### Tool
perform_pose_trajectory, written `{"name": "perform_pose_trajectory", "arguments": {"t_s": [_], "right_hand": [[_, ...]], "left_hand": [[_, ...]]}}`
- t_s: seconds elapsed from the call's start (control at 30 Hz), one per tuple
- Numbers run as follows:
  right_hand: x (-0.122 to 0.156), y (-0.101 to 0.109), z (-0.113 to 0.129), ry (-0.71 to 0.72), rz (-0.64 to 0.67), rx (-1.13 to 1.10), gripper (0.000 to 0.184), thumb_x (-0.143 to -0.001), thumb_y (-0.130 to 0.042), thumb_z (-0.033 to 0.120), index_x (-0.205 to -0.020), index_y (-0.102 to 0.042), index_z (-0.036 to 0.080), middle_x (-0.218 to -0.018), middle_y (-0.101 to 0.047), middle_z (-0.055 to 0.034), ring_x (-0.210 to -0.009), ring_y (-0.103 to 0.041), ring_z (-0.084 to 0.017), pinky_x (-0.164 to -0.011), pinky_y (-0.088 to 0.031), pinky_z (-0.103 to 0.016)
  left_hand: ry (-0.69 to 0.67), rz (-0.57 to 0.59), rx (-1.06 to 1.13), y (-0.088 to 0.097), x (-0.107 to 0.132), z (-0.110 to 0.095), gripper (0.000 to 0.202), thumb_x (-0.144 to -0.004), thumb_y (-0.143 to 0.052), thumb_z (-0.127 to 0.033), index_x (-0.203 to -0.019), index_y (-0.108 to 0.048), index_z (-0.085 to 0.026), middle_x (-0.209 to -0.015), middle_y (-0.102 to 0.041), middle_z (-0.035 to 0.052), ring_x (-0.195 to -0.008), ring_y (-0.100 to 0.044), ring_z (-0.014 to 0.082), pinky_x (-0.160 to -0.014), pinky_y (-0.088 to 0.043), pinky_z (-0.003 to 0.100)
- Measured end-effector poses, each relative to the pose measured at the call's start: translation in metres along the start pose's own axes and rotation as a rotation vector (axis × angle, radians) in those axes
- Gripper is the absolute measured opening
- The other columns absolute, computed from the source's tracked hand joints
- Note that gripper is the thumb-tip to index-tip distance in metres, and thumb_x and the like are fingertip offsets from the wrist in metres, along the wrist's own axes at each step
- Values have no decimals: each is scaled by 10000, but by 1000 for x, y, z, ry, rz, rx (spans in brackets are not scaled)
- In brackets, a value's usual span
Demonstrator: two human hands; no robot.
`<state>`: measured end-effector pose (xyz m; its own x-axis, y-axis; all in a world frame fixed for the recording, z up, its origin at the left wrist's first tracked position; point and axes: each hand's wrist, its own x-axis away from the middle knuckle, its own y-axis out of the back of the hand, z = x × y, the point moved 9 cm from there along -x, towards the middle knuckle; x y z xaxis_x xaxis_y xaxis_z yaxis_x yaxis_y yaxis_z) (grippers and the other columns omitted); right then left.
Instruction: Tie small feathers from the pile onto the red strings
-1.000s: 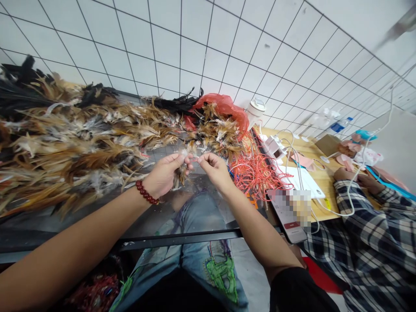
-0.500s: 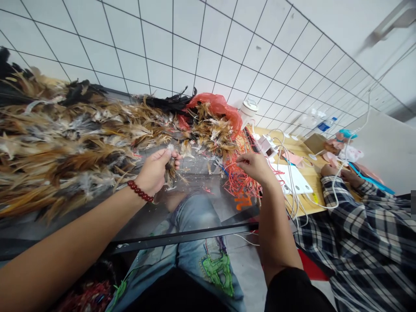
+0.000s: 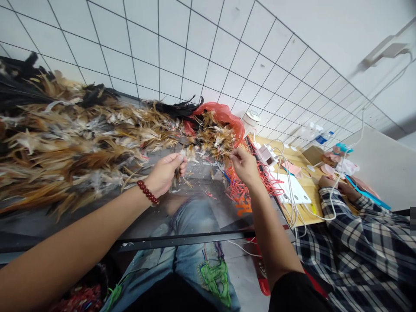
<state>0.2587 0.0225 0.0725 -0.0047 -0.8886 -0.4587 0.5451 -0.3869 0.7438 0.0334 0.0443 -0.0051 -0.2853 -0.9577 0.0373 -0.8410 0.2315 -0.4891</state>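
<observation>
My left hand (image 3: pixel 167 171), with a dark red bead bracelet (image 3: pixel 147 193) at its wrist, pinches a small bunch of feathers (image 3: pixel 177 175). The white base of the bunch shows at the fingertips, and its darker ends hang below. Beside it spreads a large pile of brown, tan and white feathers (image 3: pixel 87 160). My right hand (image 3: pixel 245 167) is closed with thumb and fingers pressed together, close to a smaller feather heap (image 3: pixel 212 136) and above a tangle of red strings (image 3: pixel 240 190). Anything between its fingertips is too small to make out.
A red plastic bag (image 3: pixel 224 115) and a lidded white cup (image 3: pixel 251 119) stand behind. Cables (image 3: pixel 294 195) and a white board (image 3: pixel 292 187) lie on the wooden table (image 3: pixel 313 216). At right sits a person in a plaid sleeve (image 3: pixel 344 208). A black wire grid (image 3: pixel 159 52) lines the wall.
My right hand has moved left and slightly up, toward the smaller feather heap. My left hand still pinches its feathers. The whole view has shifted a little.
</observation>
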Motion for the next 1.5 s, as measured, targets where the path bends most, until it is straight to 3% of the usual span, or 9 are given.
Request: {"name": "perform_pose_trajectory", "arguments": {"t_s": [0.17, 0.37, 0.67, 0.87, 1.03, 1.13, 1.2, 1.37, 1.5], "right_hand": [[1, -57, 22, -174, -72, -284, 160, -870, -469, 290, -942, -593, 221, -759, -585, 5, -677, -504, -142, -684, -375, -263], [18, -120, 39, -267, 260, -862, 502, -705, -682, 531, -1076, -627, 199, -640, -478, 63, -552, -354, -84, -553, -300, -220], [25, -113, 55, -274, 348, -1059, 389, -625, -753, 542, -778, -700, 189, -612, -559, 26, -594, -468, -100, -568, -362, -237], [19, -98, 36, -347, 72, -1092, 363, -615, -759, 519, -671, -639, 180, -555, -487, 50, -527, -386, -76, -531, -322, -233], [14, -73, 0, -409, -192, -1115, 321, -635, -742, 473, -722, -625, 187, -539, -422, 75, -469, -236, -53, -474, -211, -229], [14, -66, -7, -398, -225, -1043, 297, -637, -739, 452, -715, -639, 183, -565, -464, 58, -501, -307, -66, -504, -264, -231], [15, -68, 1, -358, -185, -961, 281, -659, -728, 450, -726, -664, 184, -618, -536, 30, -574, -422, -94, -569, -344, -243], [19, -80, 44, -148, -36, -836, 231, -751, -679, 446, -736, -709, 218, -778, -651, -18, -802, -573, -166, -770, -438, -301], [23, -82, 62, -53, -4, -819, 227, -804, -638, 433, -737, -710, 229, -771, -642, -19, -770, -565, -161, -774, -442, -307]], "left_hand": [[7, -12, -38, 1, 1, 1, 227, -745, -727, -320, -733, -629, -115, -570, -499, -18, -503, -454, 76, -487, -405, 189], [66, 64, -90, -4, 0, 10, 257, -752, -720, -344, -685, -609, -122, -528, -455, -28, -459, -401, 60, -432, -339, 161], [175, 260, -163, -23, 11, 25, 214, -753, -713, -304, -676, -632, -122, -523, -485, -13, -448, -413, 69, -421, -339, 173], [260, 338, -100, -32, 17, 28, 218, -752, -706, -315, -674, -614, -132, -544, -492, -4, -482, -451, 90, -463, -383, 203], [92, 75, -196, -5, 3, 7, 209, -760, -687, -292, -637, -613, -140, -551, -501, -1, -497, -446, 90, -483, -371, 203], [-163, -200, -318, 22, -2, -20, 125, -754, -685, -243, -673, -663, -150, -621, -583, 12, -573, -500, 99, -557, -410, 203], [-281, -251, -383, 24, -1, -32, 66, -711, -730, -219, -738, -709, -163, -741, -665, 27, -706, -568, 120, -666, -449, 208], [-192, 3, -383, -9, 5, -21, 222, -650, -802, -277, -844, -748, -184, -887, -729, 41, -906, -626, 184, -842, -464, 262], [-91, 129, -358, -22, 9, -6, 170, -662, -786, -305, -728, -735, -156, -720, -689, 35, -733, -606, 165, -717, -466, 247]]}}
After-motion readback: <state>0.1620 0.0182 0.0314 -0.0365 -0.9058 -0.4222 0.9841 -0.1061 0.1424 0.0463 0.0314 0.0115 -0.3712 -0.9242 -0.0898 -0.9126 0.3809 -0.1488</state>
